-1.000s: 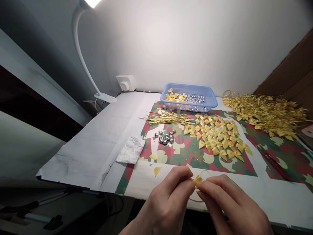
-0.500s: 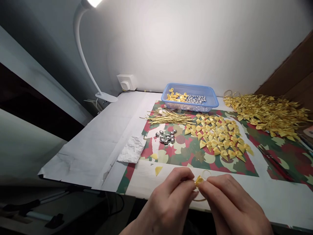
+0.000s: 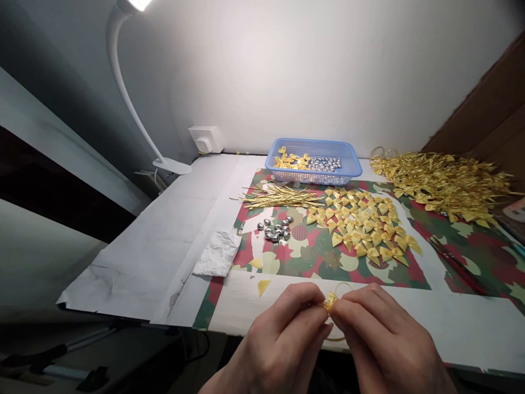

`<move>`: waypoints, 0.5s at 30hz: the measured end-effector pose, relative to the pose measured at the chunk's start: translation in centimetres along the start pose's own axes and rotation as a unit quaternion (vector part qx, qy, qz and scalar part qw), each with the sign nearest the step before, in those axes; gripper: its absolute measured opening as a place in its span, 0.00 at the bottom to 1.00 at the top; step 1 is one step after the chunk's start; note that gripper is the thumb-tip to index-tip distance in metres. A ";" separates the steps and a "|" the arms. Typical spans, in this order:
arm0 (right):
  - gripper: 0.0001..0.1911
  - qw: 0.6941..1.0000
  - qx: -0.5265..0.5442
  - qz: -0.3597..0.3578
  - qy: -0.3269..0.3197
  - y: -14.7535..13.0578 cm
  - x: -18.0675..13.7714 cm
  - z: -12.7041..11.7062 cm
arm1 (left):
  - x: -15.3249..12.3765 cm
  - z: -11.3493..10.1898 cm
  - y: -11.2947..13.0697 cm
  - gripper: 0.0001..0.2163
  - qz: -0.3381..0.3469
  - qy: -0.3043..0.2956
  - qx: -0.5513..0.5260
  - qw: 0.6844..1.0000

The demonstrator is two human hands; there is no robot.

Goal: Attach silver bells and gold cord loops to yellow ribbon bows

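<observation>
My left hand (image 3: 283, 339) and my right hand (image 3: 381, 339) meet over the table's front edge, fingertips pinched together on a small yellow ribbon bow (image 3: 330, 301) with a thin gold cord loop (image 3: 343, 287) arching out behind it. Farther back on the patterned paper (image 3: 311, 257) lie several loose yellow bows (image 3: 361, 227), a cluster of silver beads (image 3: 276, 230) and a bundle of gold cords (image 3: 283, 198).
A blue plastic basket (image 3: 314, 160) with bows and silver beads stands at the back. A big heap of finished gold bows (image 3: 445, 183) lies at the back right. A crumpled white tissue (image 3: 217, 253), a yellow scrap (image 3: 263, 285), a lamp base (image 3: 172, 165) and a wall socket (image 3: 205, 139) sit to the left.
Both hands stay pinched on the bow and shift only slightly. The view has tilted a little, so the table items sit marginally higher and leftward.
</observation>
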State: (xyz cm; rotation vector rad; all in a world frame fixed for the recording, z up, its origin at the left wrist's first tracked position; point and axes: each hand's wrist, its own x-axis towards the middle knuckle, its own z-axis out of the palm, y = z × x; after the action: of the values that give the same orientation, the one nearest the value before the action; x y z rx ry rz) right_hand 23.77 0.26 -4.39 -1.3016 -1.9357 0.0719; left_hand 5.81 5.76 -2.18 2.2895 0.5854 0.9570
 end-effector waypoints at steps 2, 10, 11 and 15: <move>0.11 1.000 0.004 0.007 0.003 -0.1 -0.1 0.0 | -0.1 0.0 -0.1 0.15 -0.001 -0.004 -0.005 1.000; 0.08 1.000 -0.003 0.016 0.023 -0.5 0.1 0.3 | 0.3 -0.2 -0.6 0.13 -0.009 0.046 -0.062 0.997; 0.08 1.000 -0.005 0.018 0.025 -0.6 0.1 0.4 | 0.5 -0.2 -0.6 0.12 -0.018 0.055 -0.072 0.996; 0.08 0.999 0.002 0.026 0.027 -0.8 0.2 0.5 | 0.8 -0.2 -0.7 0.10 -0.075 0.065 -0.110 0.989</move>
State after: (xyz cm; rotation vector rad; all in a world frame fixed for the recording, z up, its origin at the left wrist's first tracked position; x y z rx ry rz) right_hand 22.81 0.18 -4.23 -1.3375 -1.8552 0.0649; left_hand 6.10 6.83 -2.14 1.9711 0.6615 1.0485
